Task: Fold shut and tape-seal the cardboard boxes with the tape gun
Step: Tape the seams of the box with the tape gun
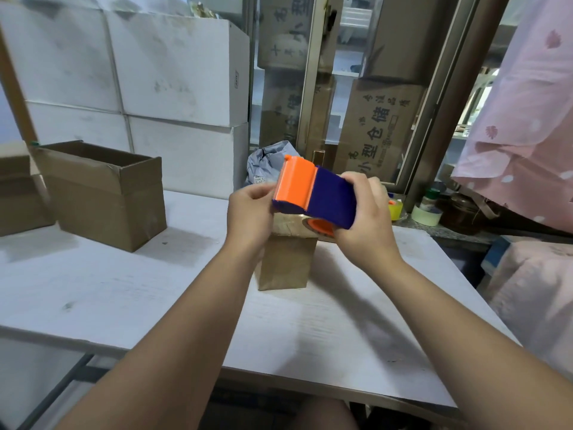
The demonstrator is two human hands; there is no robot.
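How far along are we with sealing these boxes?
Done: the small box looks folded shut, and its top looks glossy, maybe taped already. In hand: the right hand grips the tape gun just above it, and the left hand holds its orange end. Left: the open box is neither folded nor taped; a further box beside it is cut off.

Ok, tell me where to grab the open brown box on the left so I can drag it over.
Take the open box by the top rim of its right-hand wall, coming down from above: fingers inside, thumb outside. The top is open, and that wall lies nearest your hands. Free the left hand from the tape gun first.
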